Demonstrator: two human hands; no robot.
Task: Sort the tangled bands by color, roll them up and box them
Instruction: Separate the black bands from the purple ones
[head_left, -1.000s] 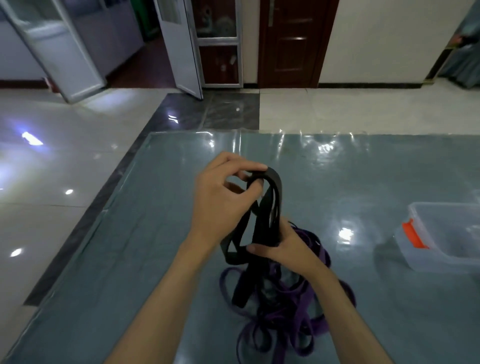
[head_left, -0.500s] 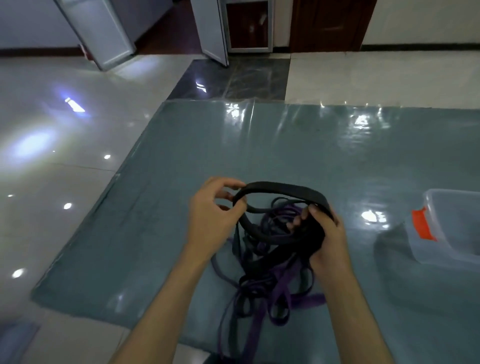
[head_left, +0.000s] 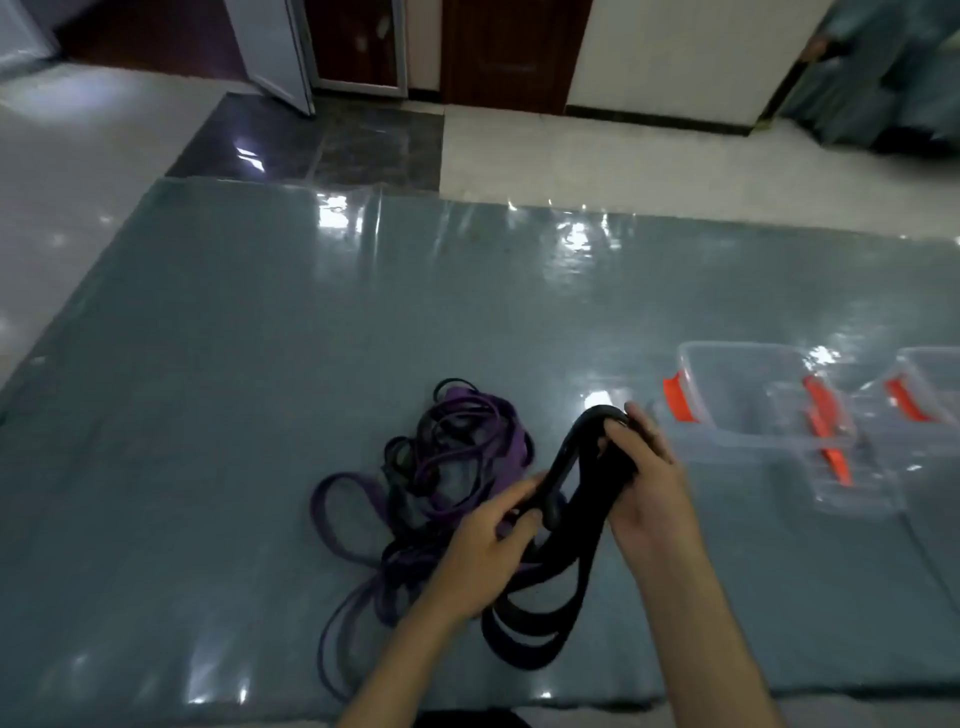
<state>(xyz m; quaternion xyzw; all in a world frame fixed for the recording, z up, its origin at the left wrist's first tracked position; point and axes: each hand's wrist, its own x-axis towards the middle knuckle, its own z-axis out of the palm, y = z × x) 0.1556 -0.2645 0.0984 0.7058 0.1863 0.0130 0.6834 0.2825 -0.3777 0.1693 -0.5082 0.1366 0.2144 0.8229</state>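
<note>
A: Where are the hands?

B: Both grip one black band (head_left: 571, 525), held above a grey-blue mat (head_left: 234, 364). The right hand (head_left: 647, 483) clenches the gathered upper loops; the left hand (head_left: 488, 551) pinches a strand lower down.

A: And the rest?

B: A tangle of purple and black bands (head_left: 447, 467) lies on the mat, left of the hands. Two clear boxes with orange clips (head_left: 753, 405) sit to the right.
</note>
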